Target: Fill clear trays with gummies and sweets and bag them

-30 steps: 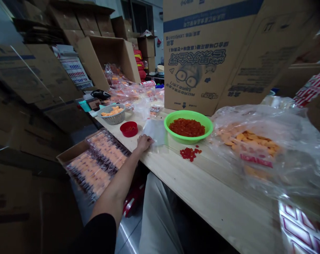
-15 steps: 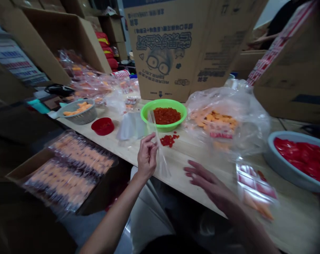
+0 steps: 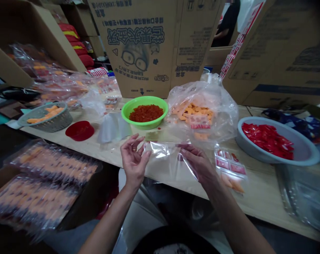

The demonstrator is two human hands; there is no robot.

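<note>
Both hands hold a clear plastic bag (image 3: 164,157) stretched at the centre of the frame.

The left hand (image 3: 133,160) pinches the bag's left edge between thumb and fingers. The right hand (image 3: 199,165) grasps the right edge, which seems to keep the film taut and lifted off the wooden table (image 3: 255,197), below the green bowl (image 3: 160,121). The bag's long axis runs left to right, about level. Its open end cannot be told.

Both hands hold a clear bag (image 3: 166,155) over the table (image 3: 257,197) edge: left hand (image 3: 133,158) pinches one side, right hand (image 3: 199,164) the other. Behind stand a green bowl (image 3: 145,113), a grey basin (image 3: 277,141) and a red dish (image 3: 79,130).
</note>
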